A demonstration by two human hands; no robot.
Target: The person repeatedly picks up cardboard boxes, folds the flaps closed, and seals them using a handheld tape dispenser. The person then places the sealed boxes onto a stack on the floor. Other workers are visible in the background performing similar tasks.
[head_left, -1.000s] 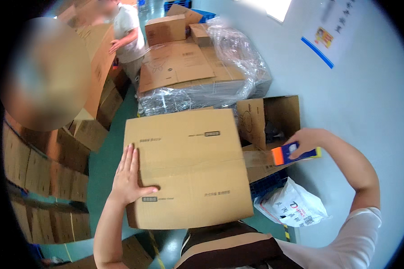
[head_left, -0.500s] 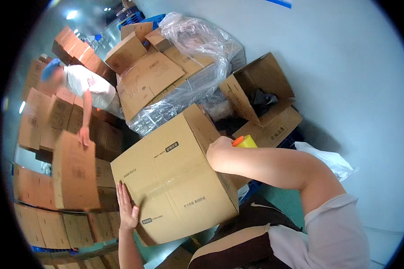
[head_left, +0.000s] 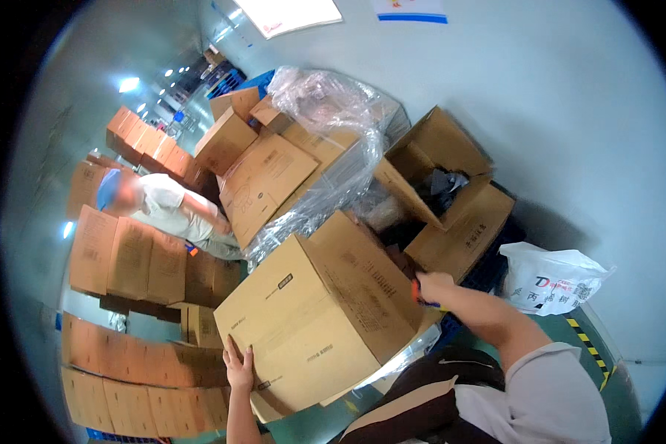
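Off beyond your left hand (head_left: 239, 366), stacked cartons (head_left: 129, 255) fill the side, and a co-worker in a blue cap (head_left: 177, 211) stands among them, well apart from your grip. Your left hand lies against the near left edge of the big box (head_left: 296, 333), fingers spread and pinching nothing; it steadies the cardboard by contact alone. The box sits between your two hands, tilted, its broad face turned up toward you and a side wall sloping away to the right. Expect stiff edges and corners but a face that could dent under a hard push. The dry cardboard should give fair friction, though a flat palm could slide on that slope. You cannot tell its weight, since whatever is inside is hidden. If you need a firmer hold, the bottom edges and corners look the soundest places. At the box's far right edge, your right hand (head_left: 431, 287) is curled around a small tool (head_left: 416, 289), mostly hidden, with orange showing; whether it touches the cardboard is unclear. Past that hand are a carton with raised flaps (head_left: 440, 140) and, nearer you, a white bag (head_left: 555, 277).
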